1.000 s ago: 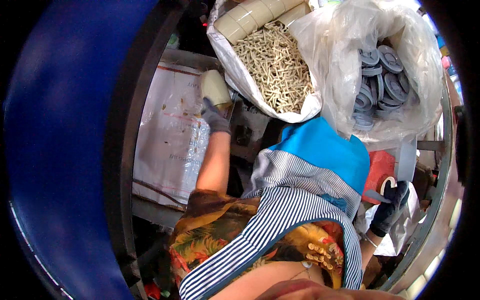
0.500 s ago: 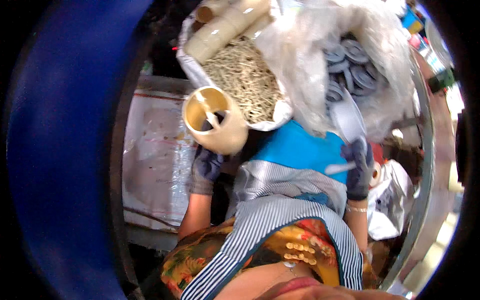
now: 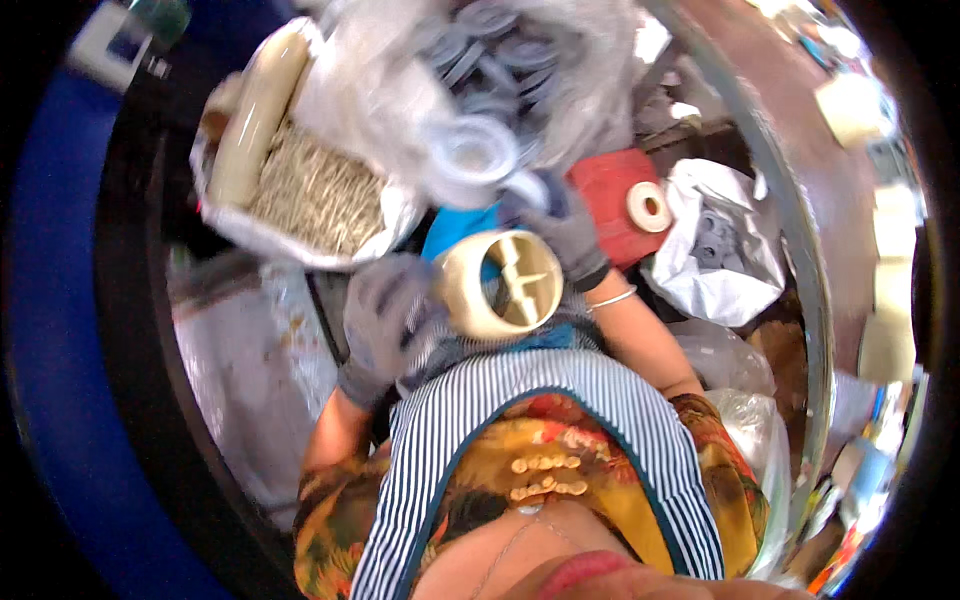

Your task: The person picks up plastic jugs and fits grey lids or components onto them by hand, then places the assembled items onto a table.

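Observation:
In front of my lap is a beige plastic cylinder with thin ribs across its open end. My gloved left hand, smeared by motion, grips it from the left side. Just beyond it, my gloved right hand is closed on the handle of a grey round plastic part with a ring-shaped rim. The grey part is raised near the mouth of a clear plastic bag holding several similar grey parts. Some of my right fingers are hidden behind the handle.
A white sack of small beige pieces, with beige tubes on top, stands far left. To the right are a red object, a beige ring and a white bag with grey pieces. A metal-edged bench bounds the right side.
The view has shifted, with the sack and bag now further left. My left hand has brought the cylinder toward the middle, and my right hand has raised the grey part closer to it.

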{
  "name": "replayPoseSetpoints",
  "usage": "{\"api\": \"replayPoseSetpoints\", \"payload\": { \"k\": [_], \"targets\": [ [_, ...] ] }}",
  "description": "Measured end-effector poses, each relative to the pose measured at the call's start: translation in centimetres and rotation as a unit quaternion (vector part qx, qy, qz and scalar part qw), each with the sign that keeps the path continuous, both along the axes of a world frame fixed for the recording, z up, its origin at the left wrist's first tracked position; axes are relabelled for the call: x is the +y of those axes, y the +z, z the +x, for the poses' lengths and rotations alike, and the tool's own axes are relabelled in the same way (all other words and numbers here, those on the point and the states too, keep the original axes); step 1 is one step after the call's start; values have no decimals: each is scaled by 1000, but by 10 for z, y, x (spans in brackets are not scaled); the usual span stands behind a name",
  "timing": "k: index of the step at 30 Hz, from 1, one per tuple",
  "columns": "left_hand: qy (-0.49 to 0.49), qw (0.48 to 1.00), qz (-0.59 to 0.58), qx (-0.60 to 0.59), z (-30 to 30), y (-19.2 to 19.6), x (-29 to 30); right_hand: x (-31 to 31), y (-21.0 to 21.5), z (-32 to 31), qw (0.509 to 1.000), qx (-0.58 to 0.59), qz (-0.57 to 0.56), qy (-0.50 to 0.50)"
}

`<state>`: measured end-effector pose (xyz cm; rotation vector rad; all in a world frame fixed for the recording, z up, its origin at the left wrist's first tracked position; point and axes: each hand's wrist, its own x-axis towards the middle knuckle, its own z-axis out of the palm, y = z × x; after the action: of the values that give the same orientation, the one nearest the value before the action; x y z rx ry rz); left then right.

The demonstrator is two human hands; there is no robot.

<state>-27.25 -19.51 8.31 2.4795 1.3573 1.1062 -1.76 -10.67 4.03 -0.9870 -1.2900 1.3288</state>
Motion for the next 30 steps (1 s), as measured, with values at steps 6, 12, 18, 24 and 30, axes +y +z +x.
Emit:
{"api": "replayPoseSetpoints", "payload": {
  "k": [6, 12, 18, 24, 30],
  "targets": [
    [-359, 901, 20, 242, 37, 31, 40, 10, -15, -42, 988, -128, 87, -15],
    [-396, 863, 45, 311, 69, 24, 64, 12, -33, -12, 997, 9, -39, -71],
    [-344, 871, 75, 342, 72, -9, 47, -23, -21, -3, 986, -131, -5, -104],
    [-287, 899, 93, 317, 71, -3, 39, -30, -12, -10, 988, -65, -45, -134],
    [-184, 942, 109, 259, 65, -12, 21, -21, -16, -29, 981, -61, -17, -183]
  ]
}}
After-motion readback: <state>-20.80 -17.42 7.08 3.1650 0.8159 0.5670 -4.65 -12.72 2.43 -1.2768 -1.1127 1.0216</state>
